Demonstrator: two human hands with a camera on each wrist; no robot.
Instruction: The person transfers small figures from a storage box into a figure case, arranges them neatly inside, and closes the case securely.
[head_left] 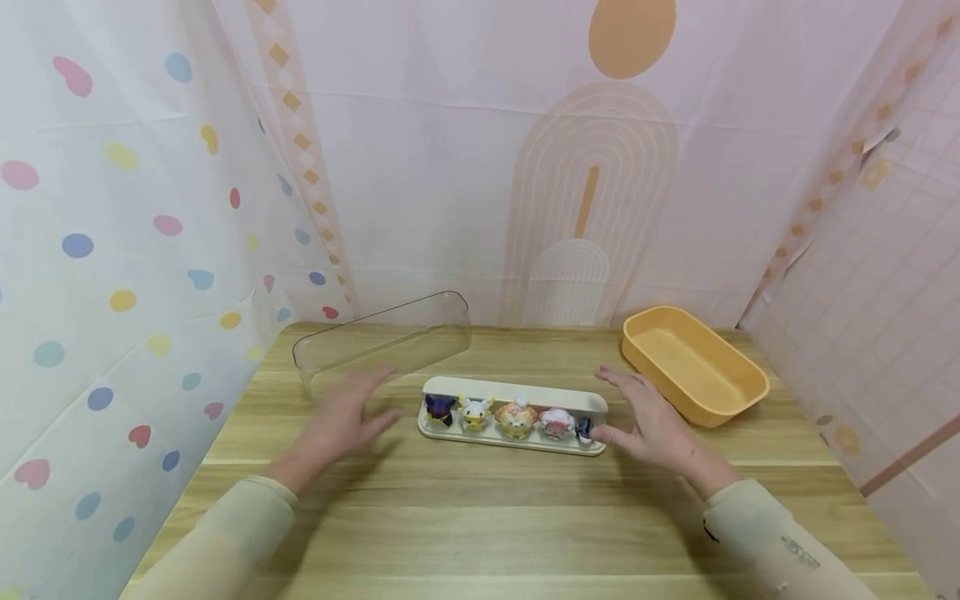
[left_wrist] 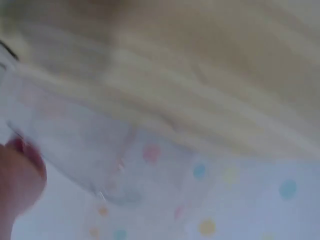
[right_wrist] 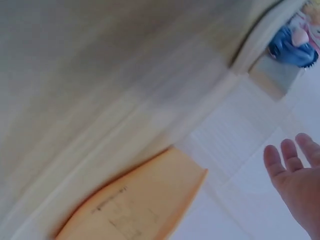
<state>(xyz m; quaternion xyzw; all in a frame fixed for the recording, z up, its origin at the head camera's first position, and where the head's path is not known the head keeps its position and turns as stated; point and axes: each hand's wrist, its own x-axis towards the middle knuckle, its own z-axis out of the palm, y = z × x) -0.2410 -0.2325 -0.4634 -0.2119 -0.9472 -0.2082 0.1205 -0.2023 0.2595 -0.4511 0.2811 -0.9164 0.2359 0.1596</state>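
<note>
A cream tray (head_left: 450,435) lies on the wooden table (head_left: 480,525) with several small toy figures (head_left: 516,417) in a row on it. My left hand (head_left: 345,417) hovers, blurred, just left of the tray with its fingers spread, holding nothing. My right hand (head_left: 645,421) is open at the tray's right end, fingers straight, close to the blue figure (head_left: 584,428). The right wrist view shows that blue figure (right_wrist: 291,44), the tray's end (right_wrist: 255,42) and my open fingers (right_wrist: 290,157). A clear plastic lid (head_left: 382,340) lies behind my left hand.
An empty orange tub (head_left: 693,362) stands at the table's back right, also in the right wrist view as the orange tub (right_wrist: 135,202). Patterned curtains (head_left: 112,250) close in the table on the left, back and right. The left wrist view is blurred.
</note>
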